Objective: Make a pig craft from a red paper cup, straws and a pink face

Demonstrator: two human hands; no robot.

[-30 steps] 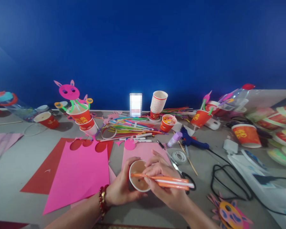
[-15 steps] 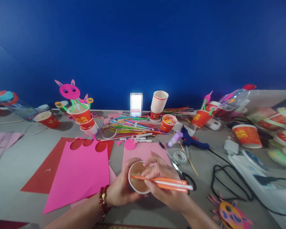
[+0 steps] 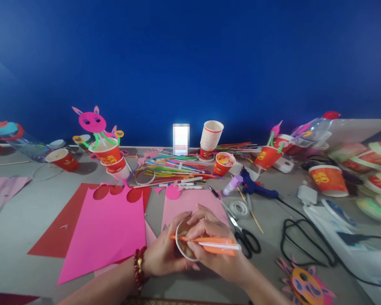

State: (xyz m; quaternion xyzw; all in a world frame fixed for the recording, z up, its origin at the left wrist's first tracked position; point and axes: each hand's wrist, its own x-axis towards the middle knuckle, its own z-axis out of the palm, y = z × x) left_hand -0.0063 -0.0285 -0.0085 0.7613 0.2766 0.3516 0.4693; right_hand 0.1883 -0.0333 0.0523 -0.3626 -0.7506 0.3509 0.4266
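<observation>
A paper cup is tilted toward the left, with its white rim facing me. My left hand wraps round its left side and bottom edge, and a red bead bracelet is on that wrist. My right hand grips an orange tool with a white stripe, which looks like a craft knife. The tool's thin tip crosses the rim at the cup's left side. My right fingers cover part of the cup's opening. Light pink paper lies under and behind both hands.
Pink sheet over red paper lies left. Black scissors, a tape roll, a glue stick and a blue glue gun with black cable are right. Pipe cleaners, a cup stack and a pink-faced cup figure stand behind.
The cup has tilted and turned in my left hand. My right hand and the orange tool have moved left, and the tip now reaches past the rim. More of the scissors shows.
</observation>
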